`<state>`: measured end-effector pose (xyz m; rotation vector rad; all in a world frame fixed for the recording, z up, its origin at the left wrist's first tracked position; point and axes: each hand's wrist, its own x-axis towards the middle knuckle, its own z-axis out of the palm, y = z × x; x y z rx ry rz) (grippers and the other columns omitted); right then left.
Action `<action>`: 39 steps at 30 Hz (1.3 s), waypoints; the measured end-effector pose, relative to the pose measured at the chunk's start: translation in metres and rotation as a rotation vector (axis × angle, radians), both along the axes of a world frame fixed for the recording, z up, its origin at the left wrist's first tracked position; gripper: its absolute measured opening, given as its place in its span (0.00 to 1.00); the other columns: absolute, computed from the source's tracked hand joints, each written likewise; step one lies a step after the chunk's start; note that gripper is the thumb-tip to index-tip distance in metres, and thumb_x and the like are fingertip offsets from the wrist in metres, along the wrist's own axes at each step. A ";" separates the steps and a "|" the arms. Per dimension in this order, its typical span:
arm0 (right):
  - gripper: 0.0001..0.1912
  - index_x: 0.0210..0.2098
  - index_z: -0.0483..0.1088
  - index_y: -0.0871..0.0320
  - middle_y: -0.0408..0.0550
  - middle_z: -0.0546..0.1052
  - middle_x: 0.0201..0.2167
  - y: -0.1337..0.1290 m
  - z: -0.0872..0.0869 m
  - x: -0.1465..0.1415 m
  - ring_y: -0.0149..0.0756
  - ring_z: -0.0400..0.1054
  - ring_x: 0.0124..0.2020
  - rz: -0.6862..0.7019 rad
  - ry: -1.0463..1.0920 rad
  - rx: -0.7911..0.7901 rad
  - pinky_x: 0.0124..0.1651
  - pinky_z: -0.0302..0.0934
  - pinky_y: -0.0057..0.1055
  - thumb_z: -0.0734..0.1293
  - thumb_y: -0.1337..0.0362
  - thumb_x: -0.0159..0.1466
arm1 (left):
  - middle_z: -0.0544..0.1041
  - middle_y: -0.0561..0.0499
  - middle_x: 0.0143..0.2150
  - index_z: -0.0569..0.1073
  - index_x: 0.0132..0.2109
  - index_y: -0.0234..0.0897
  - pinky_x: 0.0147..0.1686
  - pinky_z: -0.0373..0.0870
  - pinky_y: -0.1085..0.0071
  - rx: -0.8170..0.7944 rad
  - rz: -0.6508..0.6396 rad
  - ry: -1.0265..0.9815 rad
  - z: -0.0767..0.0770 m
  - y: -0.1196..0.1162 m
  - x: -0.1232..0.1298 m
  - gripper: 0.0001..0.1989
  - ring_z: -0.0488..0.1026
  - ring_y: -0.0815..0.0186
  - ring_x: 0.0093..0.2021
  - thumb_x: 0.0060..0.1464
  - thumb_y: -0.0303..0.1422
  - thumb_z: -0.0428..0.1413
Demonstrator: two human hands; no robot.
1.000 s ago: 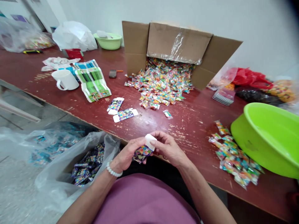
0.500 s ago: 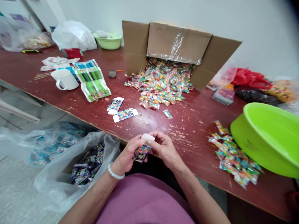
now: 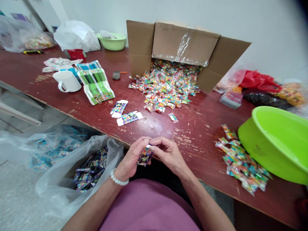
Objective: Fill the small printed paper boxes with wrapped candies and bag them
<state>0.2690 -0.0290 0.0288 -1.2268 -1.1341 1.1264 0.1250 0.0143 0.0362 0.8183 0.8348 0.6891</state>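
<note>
Between my hands, at the table's front edge, is a small dark printed candy box (image 3: 144,156). My left hand (image 3: 133,156) is closed around its left side, a bead bracelet at the wrist. My right hand (image 3: 168,155) pinches the box's top end, the thumb on a small white flap. The fingers hide the rest of the box. Just beyond lie two flattened printed boxes (image 3: 130,117), and one wrapped candy (image 3: 173,117) lies by itself to the right of them.
Wrapped candies (image 3: 166,86) spill from a tipped cardboard box (image 3: 185,45). A green basin (image 3: 269,147) stands right beside more candies (image 3: 240,163). A plastic bag (image 3: 57,186) of filled boxes sits below the table, left. A white mug (image 3: 68,81) and green printed sheets (image 3: 96,85) are further back.
The white flap has folded down at the top of the box, under my right thumb. My fingers have drawn closer together; less of the box shows.
</note>
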 end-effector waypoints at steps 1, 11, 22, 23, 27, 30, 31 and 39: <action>0.09 0.34 0.75 0.55 0.46 0.81 0.34 0.001 -0.001 0.000 0.35 0.74 0.29 -0.012 0.014 -0.028 0.32 0.70 0.31 0.73 0.56 0.60 | 0.77 0.51 0.35 0.76 0.47 0.36 0.20 0.70 0.75 0.042 0.008 0.025 0.000 -0.001 0.000 0.19 0.72 0.69 0.24 0.56 0.46 0.59; 0.12 0.28 0.74 0.56 0.47 0.82 0.38 0.008 0.007 0.003 0.35 0.74 0.29 0.029 0.196 -0.054 0.28 0.69 0.32 0.74 0.55 0.58 | 0.80 0.47 0.33 0.77 0.55 0.34 0.21 0.68 0.74 0.078 -0.098 0.069 -0.004 -0.002 -0.001 0.28 0.71 0.69 0.22 0.60 0.52 0.52; 0.07 0.31 0.75 0.54 0.49 0.79 0.40 0.004 0.002 -0.004 0.38 0.75 0.38 -0.056 -0.075 0.146 0.39 0.71 0.34 0.71 0.58 0.62 | 0.78 0.51 0.30 0.79 0.39 0.34 0.18 0.69 0.74 -0.136 0.049 -0.069 0.003 0.002 0.000 0.14 0.71 0.68 0.22 0.53 0.42 0.60; 0.09 0.31 0.74 0.54 0.48 0.79 0.38 0.005 0.002 -0.003 0.37 0.74 0.35 -0.026 -0.019 0.080 0.35 0.70 0.32 0.72 0.56 0.61 | 0.78 0.50 0.30 0.79 0.39 0.34 0.18 0.69 0.74 -0.103 0.038 -0.049 0.003 0.001 0.000 0.15 0.71 0.68 0.22 0.53 0.43 0.60; 0.10 0.34 0.74 0.56 0.44 0.77 0.28 0.007 0.003 0.002 0.31 0.69 0.24 0.033 0.013 -0.079 0.27 0.66 0.28 0.71 0.56 0.61 | 0.76 0.50 0.25 0.77 0.32 0.34 0.18 0.68 0.74 0.027 -0.035 0.109 0.000 0.001 0.000 0.22 0.70 0.68 0.21 0.56 0.50 0.57; 0.06 0.33 0.77 0.57 0.44 0.75 0.26 0.008 0.004 0.004 0.31 0.68 0.25 -0.047 -0.223 0.051 0.29 0.65 0.28 0.69 0.62 0.62 | 0.73 0.50 0.23 0.75 0.27 0.33 0.18 0.67 0.75 0.107 -0.082 0.192 -0.003 0.002 -0.001 0.27 0.68 0.69 0.21 0.57 0.54 0.54; 0.06 0.31 0.77 0.56 0.44 0.74 0.26 0.008 0.004 0.004 0.31 0.68 0.26 -0.071 -0.293 0.107 0.29 0.64 0.28 0.68 0.63 0.62 | 0.73 0.50 0.23 0.75 0.27 0.33 0.18 0.67 0.75 0.121 -0.095 0.202 -0.004 0.002 -0.002 0.27 0.68 0.69 0.21 0.57 0.54 0.54; 0.07 0.34 0.78 0.55 0.46 0.77 0.34 0.008 0.009 0.009 0.33 0.72 0.32 0.137 -0.134 0.105 0.35 0.67 0.29 0.69 0.59 0.64 | 0.74 0.52 0.24 0.77 0.33 0.34 0.17 0.67 0.74 -0.009 -0.040 0.066 -0.006 0.005 -0.004 0.20 0.70 0.68 0.20 0.56 0.49 0.58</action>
